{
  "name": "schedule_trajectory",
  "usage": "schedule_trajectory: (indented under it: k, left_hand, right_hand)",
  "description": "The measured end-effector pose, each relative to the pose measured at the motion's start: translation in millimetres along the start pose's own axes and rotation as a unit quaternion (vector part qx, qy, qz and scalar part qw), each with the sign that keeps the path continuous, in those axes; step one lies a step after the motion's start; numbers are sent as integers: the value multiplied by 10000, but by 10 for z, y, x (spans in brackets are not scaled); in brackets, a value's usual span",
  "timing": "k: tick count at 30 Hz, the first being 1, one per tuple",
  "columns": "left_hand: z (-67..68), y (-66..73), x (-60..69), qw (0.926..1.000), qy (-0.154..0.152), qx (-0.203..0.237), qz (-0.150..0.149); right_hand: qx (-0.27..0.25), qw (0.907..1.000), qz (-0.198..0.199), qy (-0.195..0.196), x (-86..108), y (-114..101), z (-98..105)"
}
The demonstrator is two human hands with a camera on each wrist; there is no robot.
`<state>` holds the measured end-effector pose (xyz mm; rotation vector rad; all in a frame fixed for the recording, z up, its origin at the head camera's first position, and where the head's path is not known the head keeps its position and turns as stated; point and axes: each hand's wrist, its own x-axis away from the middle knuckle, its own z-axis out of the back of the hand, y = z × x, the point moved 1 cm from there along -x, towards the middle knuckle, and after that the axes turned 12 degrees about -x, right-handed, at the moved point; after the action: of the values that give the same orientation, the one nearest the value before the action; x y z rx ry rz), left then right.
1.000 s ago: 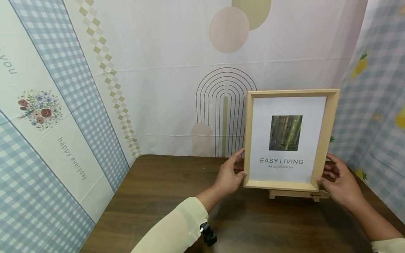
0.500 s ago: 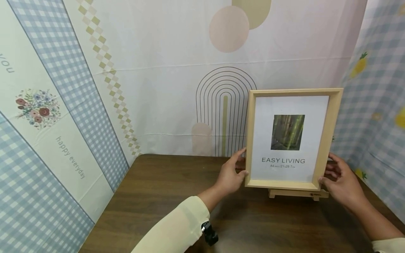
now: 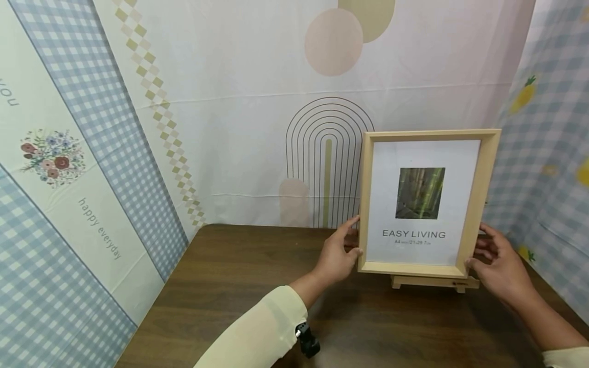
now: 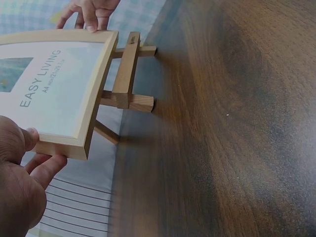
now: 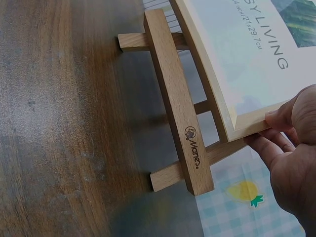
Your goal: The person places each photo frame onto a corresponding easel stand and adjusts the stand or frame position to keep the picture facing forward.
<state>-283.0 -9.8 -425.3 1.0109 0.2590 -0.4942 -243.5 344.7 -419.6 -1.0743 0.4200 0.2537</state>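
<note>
A light wooden picture frame [image 3: 478,204] with a white insert reading "EASY LIVING" stands upright between both hands. My left hand [image 3: 335,256] grips its left side near the bottom, thumb on the front edge and fingers toward the back. On the opposite side, my right hand [image 3: 501,268] holds the lower right edge in the same way. Just behind and below the frame is a small wooden easel [image 5: 180,108], its ledge marked with a logo. Both wrist views show a gap between the frame's bottom edge and the ledge. The frame hides the easel's upper part in the head view.
Easel and hands are over a dark brown wooden table [image 3: 239,286]. Behind it hangs a pale cloth [image 3: 239,143] with arch and circle prints. Checked cloths close off the left and right sides. A black device [image 3: 307,340] is strapped at the left wrist.
The picture frame has shifted slightly to the right, with both hands moving along with it. The easel has stayed in place.
</note>
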Motion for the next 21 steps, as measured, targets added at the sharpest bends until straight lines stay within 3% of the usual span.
schedule_trajectory:
  k: [6, 21]
  left_hand:
    - [7, -9, 1, 10000, 16, -28, -9]
    - [62, 87, 213, 9997, -186, 26, -140]
  right_hand:
    - [36, 10000, 18, 11, 0, 1, -4]
    - [99, 9994, 96, 325, 365, -172, -1]
